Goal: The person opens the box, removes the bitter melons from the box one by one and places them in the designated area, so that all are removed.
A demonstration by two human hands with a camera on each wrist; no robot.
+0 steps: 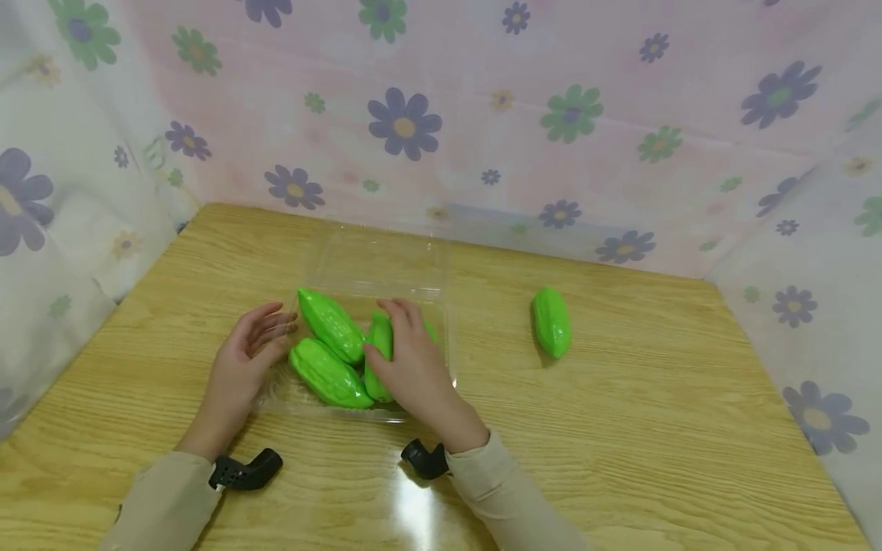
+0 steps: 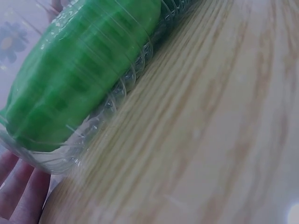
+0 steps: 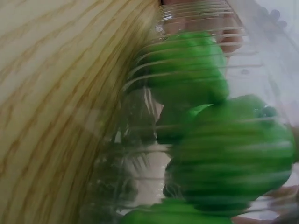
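Mid-frame, my clear box (image 1: 375, 256) holds green pods (image 1: 329, 325); one loose pod (image 1: 553, 323) seems left, right. Left hand (image 1: 244, 352) relaxed; right hand (image 1: 416, 363), I can't tell.

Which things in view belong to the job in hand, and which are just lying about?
Part of the job, it seems:
open clear plastic clamshell container
green ridged gourds inside it
left hand and right hand, both at it
lone gourd to the right: probably, since it matches

Apparently just surroundings:
wooden table
floral cloth
black wrist-worn devices
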